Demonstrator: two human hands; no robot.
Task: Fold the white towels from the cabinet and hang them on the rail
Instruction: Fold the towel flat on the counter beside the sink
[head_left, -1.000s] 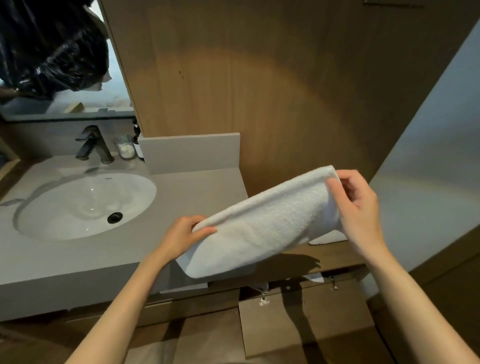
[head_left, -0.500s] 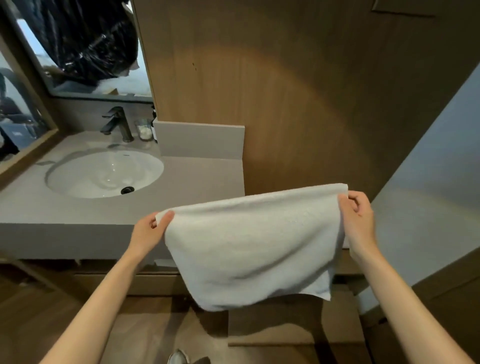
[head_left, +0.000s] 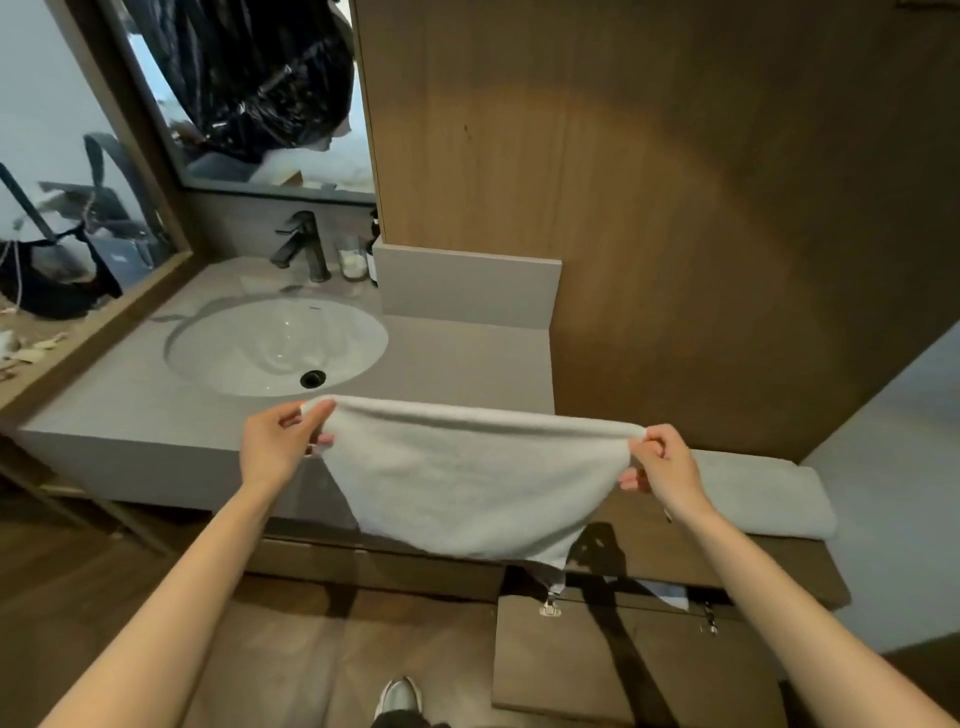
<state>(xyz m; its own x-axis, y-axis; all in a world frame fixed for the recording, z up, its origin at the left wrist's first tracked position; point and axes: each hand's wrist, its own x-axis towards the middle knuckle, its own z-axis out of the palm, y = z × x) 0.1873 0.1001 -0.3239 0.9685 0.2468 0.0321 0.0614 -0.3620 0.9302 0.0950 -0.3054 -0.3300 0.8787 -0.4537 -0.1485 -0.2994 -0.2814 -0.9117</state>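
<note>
A white towel (head_left: 467, 483) hangs stretched between my hands in front of the vanity counter. My left hand (head_left: 278, 441) pinches its upper left corner and my right hand (head_left: 660, 465) pinches the upper right corner. The towel's top edge sags slightly and its body drops down to a point near the cabinet. Behind my right hand a second white towel (head_left: 763, 493) lies folded on the wooden ledge. Below the ledge the cabinet door (head_left: 623, 670) hangs open downward. No rail shows in the view.
A grey counter (head_left: 467, 358) holds a white oval sink (head_left: 275, 348) with a dark faucet (head_left: 304, 244) and a small glass jar (head_left: 353, 260). A mirror (head_left: 249, 93) and a wood wall panel (head_left: 649, 182) rise behind. My shoe (head_left: 397, 699) stands on the wooden floor.
The towel has opened from a slanted fold to a spread sheet, and my hands have pulled apart and lowered it; the view has tilted down and right, showing the folded towel on the ledge.
</note>
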